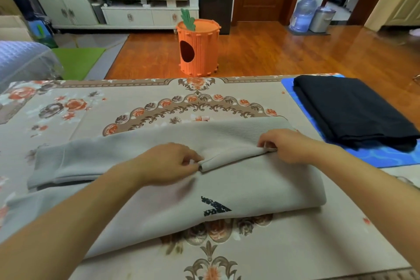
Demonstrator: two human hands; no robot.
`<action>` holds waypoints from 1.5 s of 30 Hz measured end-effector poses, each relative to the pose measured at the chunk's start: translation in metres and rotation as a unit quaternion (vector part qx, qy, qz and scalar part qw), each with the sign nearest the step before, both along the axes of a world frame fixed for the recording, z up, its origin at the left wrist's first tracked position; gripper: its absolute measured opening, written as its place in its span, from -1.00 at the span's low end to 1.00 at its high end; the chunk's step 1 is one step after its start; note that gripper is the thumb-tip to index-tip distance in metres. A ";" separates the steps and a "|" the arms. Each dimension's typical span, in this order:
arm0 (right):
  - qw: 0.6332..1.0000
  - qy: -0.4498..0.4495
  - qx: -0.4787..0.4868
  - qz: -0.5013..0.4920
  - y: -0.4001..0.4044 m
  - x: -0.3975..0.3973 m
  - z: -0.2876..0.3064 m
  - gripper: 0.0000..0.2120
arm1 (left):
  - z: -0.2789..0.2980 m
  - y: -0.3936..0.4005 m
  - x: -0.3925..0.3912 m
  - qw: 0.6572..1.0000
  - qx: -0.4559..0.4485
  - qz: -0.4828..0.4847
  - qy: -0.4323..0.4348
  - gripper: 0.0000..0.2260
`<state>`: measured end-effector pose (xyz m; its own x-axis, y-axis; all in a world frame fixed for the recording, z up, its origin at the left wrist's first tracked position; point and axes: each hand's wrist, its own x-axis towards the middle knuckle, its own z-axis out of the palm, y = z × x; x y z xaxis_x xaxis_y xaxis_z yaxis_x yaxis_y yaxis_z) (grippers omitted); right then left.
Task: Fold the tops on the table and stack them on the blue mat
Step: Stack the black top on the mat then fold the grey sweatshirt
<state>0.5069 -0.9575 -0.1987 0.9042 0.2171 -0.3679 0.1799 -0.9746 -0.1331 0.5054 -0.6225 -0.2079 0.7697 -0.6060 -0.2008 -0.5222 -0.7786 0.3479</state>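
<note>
A grey top (227, 188) with a black printed mark lies partly folded across the middle of the table. Its ribbed sleeve stretches out to the left. My left hand (168, 163) pinches one end of a raised fold in the cloth. My right hand (288, 146) pinches the other end of that fold, further right. At the far right a folded black top (354, 109) lies on the blue mat (386, 157).
The table (113, 107) wears a beige floral cloth. Beyond its far edge an orange carrot-shaped barrel (198, 48) stands on the wooden floor. A white cabinet, a water bottle and a metal bin line the back of the room.
</note>
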 end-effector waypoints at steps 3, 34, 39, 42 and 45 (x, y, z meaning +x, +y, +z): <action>0.997 -0.035 0.026 -0.058 0.011 0.014 0.022 -0.63 | 0.003 -0.022 0.019 0.995 -0.009 0.045 -0.089 -0.50; 0.978 -0.077 0.042 -0.191 0.083 0.038 -0.065 -0.22 | -0.032 -0.015 -0.001 0.991 0.009 0.128 -0.025 -0.48; 0.974 -0.114 -0.018 -0.194 0.121 0.036 -0.039 -0.32 | -0.023 0.086 -0.026 0.960 0.020 0.265 -0.083 -0.47; 0.975 -0.156 0.134 -0.083 0.176 0.019 -0.018 -0.36 | -0.024 0.146 -0.044 0.958 0.093 0.236 -0.132 -0.40; 0.990 -0.114 0.076 0.032 0.211 -0.021 -0.042 -0.45 | -0.029 0.197 -0.046 0.951 0.141 0.226 -0.154 -0.39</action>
<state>0.4854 -0.7465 -0.2408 0.9422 0.3147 -0.1154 0.2835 -0.9319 -0.2264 0.4599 -0.4251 -0.2366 0.9875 -0.1549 -0.0292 -0.1556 -0.9875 -0.0240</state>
